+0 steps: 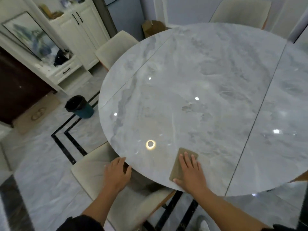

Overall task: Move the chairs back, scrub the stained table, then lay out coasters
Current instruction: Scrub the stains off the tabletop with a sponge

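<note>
A round grey marble table [200,80] fills the middle of the head view. My right hand [191,172] lies flat, fingers spread, on a tan rectangular scrubbing pad [177,165] near the table's front edge. My left hand [116,172] rests at the table's front-left rim, fingers curled over the edge, above a cream padded chair [93,172] tucked beneath it. Two more cream chairs stand around the table: a left chair [115,45] and a far chair [241,12]. A dull smear [188,108] shows near the table's middle.
A dark teal waste bin [80,106] with a black liner stands on the marble floor to the left. A white cabinet [75,35] and a dark wooden door line the left wall. A cardboard box [153,28] sits behind the table.
</note>
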